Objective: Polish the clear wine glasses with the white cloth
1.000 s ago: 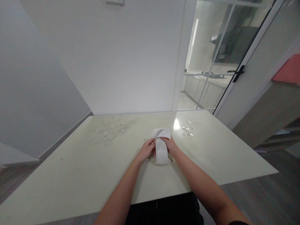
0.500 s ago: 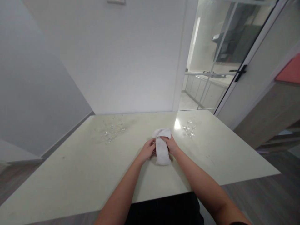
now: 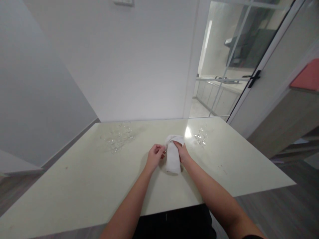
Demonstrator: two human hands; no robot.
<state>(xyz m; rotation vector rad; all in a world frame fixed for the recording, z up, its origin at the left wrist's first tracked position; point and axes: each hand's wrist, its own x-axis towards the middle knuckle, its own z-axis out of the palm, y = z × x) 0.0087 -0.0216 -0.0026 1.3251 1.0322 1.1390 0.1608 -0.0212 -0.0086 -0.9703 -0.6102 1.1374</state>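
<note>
A white cloth [image 3: 173,158] is bunched at its top, with one end hanging down toward the near side. My right hand [image 3: 182,152] grips it from the right, its fingers tucked under the upper fold. At the cloth's left edge is my left hand [image 3: 156,155], fingers curled in a pinch. Whatever those fingertips hold is too small to make out. Anything inside the cloth is hidden. Several clear glasses [image 3: 117,141] stand in a group to the left on the pale table [image 3: 94,186]. A smaller cluster of clear glassware [image 3: 201,136] is to the right.
A white wall [image 3: 139,66] rises directly behind the table's far edge. Beyond it on the right is a glass-paned door [image 3: 216,89] with a black handle [image 3: 254,79]. A wooden shelf unit [image 3: 284,122] with a red item [image 3: 306,76] on top stands at the far right.
My left hand has shifted slightly up and left, and its fingers have curled. The cloth's top has tilted a little to the right, with my right hand still on it.
</note>
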